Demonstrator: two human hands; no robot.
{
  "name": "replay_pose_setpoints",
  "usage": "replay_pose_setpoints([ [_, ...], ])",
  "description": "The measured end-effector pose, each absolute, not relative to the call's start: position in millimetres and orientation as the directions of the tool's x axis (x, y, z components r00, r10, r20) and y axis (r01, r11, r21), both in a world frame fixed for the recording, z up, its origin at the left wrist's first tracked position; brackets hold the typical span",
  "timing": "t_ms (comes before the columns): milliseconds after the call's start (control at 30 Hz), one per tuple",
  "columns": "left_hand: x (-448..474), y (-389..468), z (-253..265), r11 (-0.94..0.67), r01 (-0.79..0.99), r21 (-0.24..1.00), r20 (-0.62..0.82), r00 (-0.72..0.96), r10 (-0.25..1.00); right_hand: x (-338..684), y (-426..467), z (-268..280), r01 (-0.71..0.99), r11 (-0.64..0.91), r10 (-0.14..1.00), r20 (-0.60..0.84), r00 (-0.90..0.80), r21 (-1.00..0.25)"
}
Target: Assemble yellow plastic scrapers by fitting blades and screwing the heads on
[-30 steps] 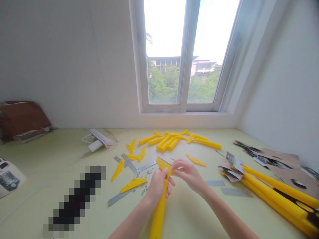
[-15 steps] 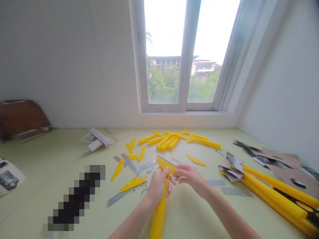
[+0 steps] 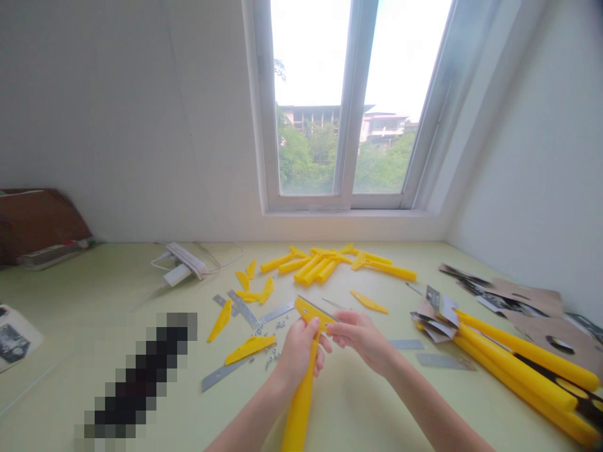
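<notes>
A yellow scraper (image 3: 301, 402) with a long handle and a wide head is in my left hand (image 3: 295, 351), which is closed round the neck with the thumb on the head. A metal blade edge shows along the top of the head, and a screw sits near its left end. My right hand (image 3: 360, 336) has its fingers pinched at the right end of the head; whether a small part is between them is hidden. To the left lie loose yellow clamp plates (image 3: 249, 349), metal blades (image 3: 226, 375) and small scattered screws (image 3: 272, 358).
Behind the hands lies a pile of yellow scraper handles (image 3: 313, 267). Packaged yellow scrapers (image 3: 522, 370) and brown cardboard cards (image 3: 527, 295) are at the right. More blades (image 3: 443, 361) lie beside my right forearm. A power strip (image 3: 186, 260) stands at the back left.
My right fingers have shifted slightly at the right end of the scraper head. My left hand keeps its hold, and the view has moved a little.
</notes>
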State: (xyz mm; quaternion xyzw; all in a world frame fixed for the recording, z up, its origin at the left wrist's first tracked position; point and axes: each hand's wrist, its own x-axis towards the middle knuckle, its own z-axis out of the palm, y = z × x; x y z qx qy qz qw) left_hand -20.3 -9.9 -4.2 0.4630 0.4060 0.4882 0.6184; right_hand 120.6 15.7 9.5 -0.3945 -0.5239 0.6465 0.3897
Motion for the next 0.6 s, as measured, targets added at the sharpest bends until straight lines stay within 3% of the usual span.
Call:
replay_pose_setpoints([
  [267,-18,-12,1,0.128,-0.195,0.972,-0.098,0.157,0.983,119,16,9,-0.087,-0.157,0.918,-0.113,-0.38,-0.984],
  [500,-19,-12,10,0.104,-0.259,0.96,-0.068,0.147,0.987,133,20,16,-0.088,-0.234,0.857,-0.162,-0.489,-0.968],
  [600,-20,-13,13,0.117,-0.337,0.934,-0.067,0.155,0.986,141,26,15,-0.032,-0.183,0.907,-0.156,-0.391,-0.983],
])
